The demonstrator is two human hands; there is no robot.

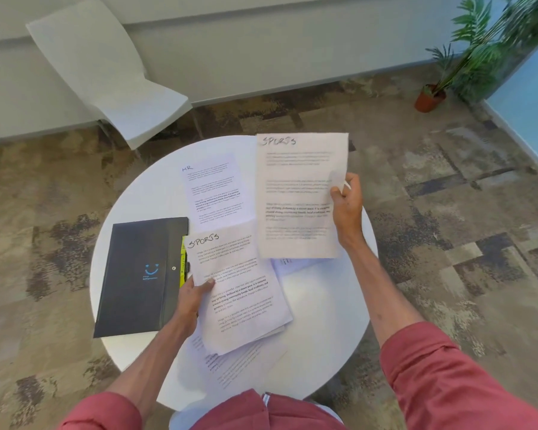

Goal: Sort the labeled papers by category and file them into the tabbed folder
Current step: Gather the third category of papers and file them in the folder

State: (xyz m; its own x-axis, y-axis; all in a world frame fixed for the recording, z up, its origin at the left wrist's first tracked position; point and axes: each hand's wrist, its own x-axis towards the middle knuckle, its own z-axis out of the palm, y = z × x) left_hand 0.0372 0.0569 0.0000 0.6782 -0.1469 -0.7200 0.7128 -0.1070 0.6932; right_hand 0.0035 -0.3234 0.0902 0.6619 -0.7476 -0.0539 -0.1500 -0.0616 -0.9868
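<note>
My right hand [346, 200] pinches the right edge of a single sheet headed SPORTS [298, 193], held up over the far right of the round white table [323, 321]. My left hand [193, 294] grips the left edge of a thin stack of papers [239, 293] whose top sheet is also headed SPORTS. A sheet marked HR [213, 190] lies flat at the table's far middle. The black tabbed folder [142, 276], closed, with a blue smile mark and a yellow tab at its right edge, lies on the table's left side.
More printed sheets [239, 364] lie under the stack near the table's front edge, and another paper's corner [288, 262] peeks from under the raised sheet. A white chair [112, 76] stands beyond the table at the left. A potted plant [432, 96] stands on the carpet at the far right.
</note>
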